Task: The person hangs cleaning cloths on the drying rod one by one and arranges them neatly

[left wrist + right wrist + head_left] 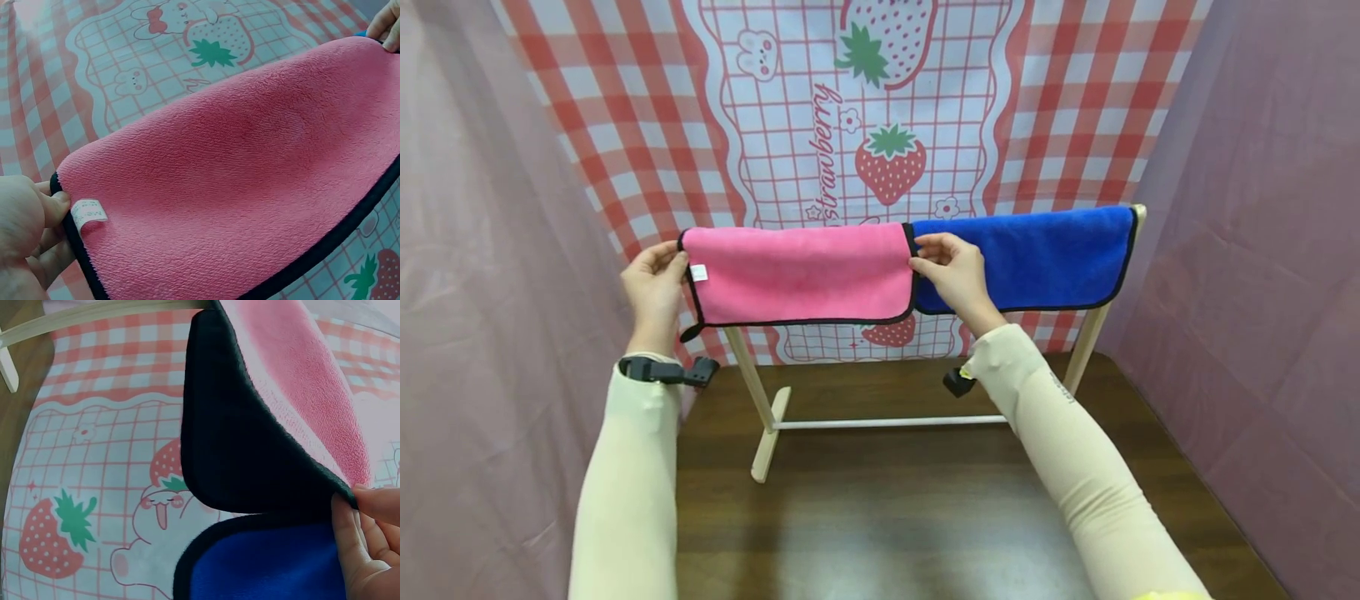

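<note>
A pink towel with black edging hangs folded over the top of a wooden rack. My left hand pinches its left edge beside a small white label. At the opposite side, my right hand pinches the towel's black right edge between thumb and fingers. Right of it a blue towel, also edged in black, drapes over the same rack, partly behind my right hand. In the right wrist view the pink towel's edge is drawn away from a dark layer behind it. The rack's top bar is hidden under the towels.
The rack's wooden legs stand on a brown table, joined by a white lower rod. Behind hangs a red-checked strawberry cloth. Pinkish curtains close off both sides.
</note>
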The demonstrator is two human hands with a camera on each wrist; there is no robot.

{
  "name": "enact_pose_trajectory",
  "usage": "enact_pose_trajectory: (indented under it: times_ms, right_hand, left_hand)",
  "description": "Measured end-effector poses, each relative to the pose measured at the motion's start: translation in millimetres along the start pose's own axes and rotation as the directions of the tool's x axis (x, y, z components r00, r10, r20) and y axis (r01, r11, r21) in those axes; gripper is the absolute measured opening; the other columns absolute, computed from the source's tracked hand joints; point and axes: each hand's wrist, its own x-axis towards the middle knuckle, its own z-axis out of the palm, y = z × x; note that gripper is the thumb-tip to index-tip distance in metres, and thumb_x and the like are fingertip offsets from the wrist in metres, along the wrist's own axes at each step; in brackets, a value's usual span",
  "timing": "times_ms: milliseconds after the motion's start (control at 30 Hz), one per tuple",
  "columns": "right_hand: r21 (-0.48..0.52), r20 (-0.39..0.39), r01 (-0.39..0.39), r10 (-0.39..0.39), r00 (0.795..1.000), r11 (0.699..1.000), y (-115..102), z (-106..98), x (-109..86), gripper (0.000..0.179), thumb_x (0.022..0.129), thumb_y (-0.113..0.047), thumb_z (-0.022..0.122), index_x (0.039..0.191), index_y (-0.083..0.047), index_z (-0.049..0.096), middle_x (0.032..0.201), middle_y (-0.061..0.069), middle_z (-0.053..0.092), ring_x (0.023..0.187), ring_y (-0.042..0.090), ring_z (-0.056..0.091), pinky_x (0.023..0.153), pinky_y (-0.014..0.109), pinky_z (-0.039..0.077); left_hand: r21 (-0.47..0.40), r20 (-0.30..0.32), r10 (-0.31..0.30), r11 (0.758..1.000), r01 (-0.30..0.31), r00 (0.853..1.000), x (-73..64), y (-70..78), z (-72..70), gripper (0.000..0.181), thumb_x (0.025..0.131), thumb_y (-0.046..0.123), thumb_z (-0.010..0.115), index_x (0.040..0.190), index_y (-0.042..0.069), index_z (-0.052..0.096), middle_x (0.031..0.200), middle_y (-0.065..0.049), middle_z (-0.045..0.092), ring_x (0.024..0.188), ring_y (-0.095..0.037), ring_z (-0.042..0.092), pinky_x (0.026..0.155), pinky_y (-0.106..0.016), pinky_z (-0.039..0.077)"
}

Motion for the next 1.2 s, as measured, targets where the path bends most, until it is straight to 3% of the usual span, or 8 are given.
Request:
enact_pose_trajectory:
  times_ms: [133, 233, 367, 533, 700, 933, 1200]
  right_hand:
    - [-0.023, 0.018, -0.017, 0.018, 1.000, 1.000, 4.8, 2.6, -2.8, 0.028, 0.085, 0.000, 0.076, 0.112, 0.005, 0.071, 0.094, 0.020, 0.070, 0.072, 0.004, 0.063, 0.068, 0.019, 0.056]
    - [-0.028, 0.028, -0.020, 0.021, 0.999, 0.999, 7.4, 5.0, -5.2, 0.027, 0.086, -0.001, 0.076, 0.112, 0.005, 0.071, 0.094, 0.020, 0.070, 0.071, 0.004, 0.063, 0.068, 0.019, 0.056]
    - [-0.027, 0.031, -0.027, 0.028, 0.999, 0.999, 10.7, 7.2, -8.0, 0.026, 0.085, -0.001, 0.077, 0.110, 0.005, 0.071, 0.092, 0.019, 0.070, 0.069, 0.003, 0.063, 0.066, 0.019, 0.056]
    - [0.008, 0.026, -0.051, 0.051, 0.998, 0.999, 12.9, 7.1, -9.5, 0.025, 0.085, 0.000, 0.077, 0.108, 0.007, 0.071, 0.092, 0.021, 0.071, 0.069, 0.003, 0.064, 0.068, 0.022, 0.058]
    - [0.017, 0.016, -0.064, 0.064, 0.998, 0.998, 13.8, 5.2, -8.9, 0.025, 0.085, -0.001, 0.077, 0.109, 0.006, 0.071, 0.093, 0.021, 0.071, 0.069, 0.004, 0.064, 0.069, 0.023, 0.058]
    - [0.052, 0.016, -0.074, 0.074, 0.997, 0.996, 12.2, 5.3, -9.2, 0.025, 0.086, 0.001, 0.075, 0.110, 0.007, 0.071, 0.094, 0.022, 0.070, 0.071, 0.004, 0.065, 0.069, 0.023, 0.058]
    - [0.077, 0.028, -0.091, 0.089, 0.996, 0.993, 11.3, 7.3, -8.7, 0.026, 0.087, 0.002, 0.073, 0.112, 0.008, 0.070, 0.097, 0.023, 0.069, 0.074, 0.004, 0.065, 0.071, 0.024, 0.059]
  left_hand:
    - [0.068, -0.046, 0.022, 0.998, -0.019, 0.999, -0.1, -5.3, 1.0, 0.019, 0.091, -0.006, 0.065, 0.090, 0.012, 0.071, 0.086, -0.001, 0.066, 0.074, -0.006, 0.059, 0.064, -0.014, 0.050]
    - [0.101, -0.078, 0.035, 0.994, -0.027, 0.996, -0.4, -9.9, 0.1, 0.014, 0.091, -0.005, 0.066, 0.095, 0.008, 0.071, 0.081, 0.004, 0.064, 0.073, -0.005, 0.058, 0.065, -0.014, 0.049]
    - [0.036, -0.095, 0.000, 0.999, 0.003, 0.995, -0.4, -15.6, -1.9, 0.015, 0.089, -0.006, 0.067, 0.093, 0.007, 0.073, 0.073, 0.009, 0.063, 0.070, -0.005, 0.058, 0.063, -0.013, 0.050]
    - [-0.021, -0.087, -0.063, 0.998, 0.061, 0.994, -1.3, -19.8, -3.0, 0.015, 0.088, -0.005, 0.070, 0.093, 0.008, 0.076, 0.078, 0.004, 0.068, 0.069, -0.007, 0.062, 0.063, -0.014, 0.053]
    - [0.010, -0.076, -0.049, 0.999, 0.050, 0.996, -1.3, -19.5, -0.4, 0.013, 0.088, -0.002, 0.072, 0.099, 0.004, 0.076, 0.086, -0.003, 0.071, 0.069, -0.006, 0.062, 0.064, -0.014, 0.053]
    - [0.010, -0.055, -0.044, 0.999, 0.044, 0.998, -2.0, -20.3, 1.0, 0.013, 0.087, -0.003, 0.072, 0.098, 0.004, 0.075, 0.074, 0.007, 0.066, 0.069, -0.005, 0.062, 0.065, -0.013, 0.053]
    - [0.029, -0.038, -0.026, 0.999, 0.027, 0.999, -5.9, -23.6, -2.9, 0.015, 0.086, -0.002, 0.074, 0.101, 0.001, 0.075, 0.073, 0.010, 0.066, 0.071, -0.005, 0.062, 0.068, -0.014, 0.053]
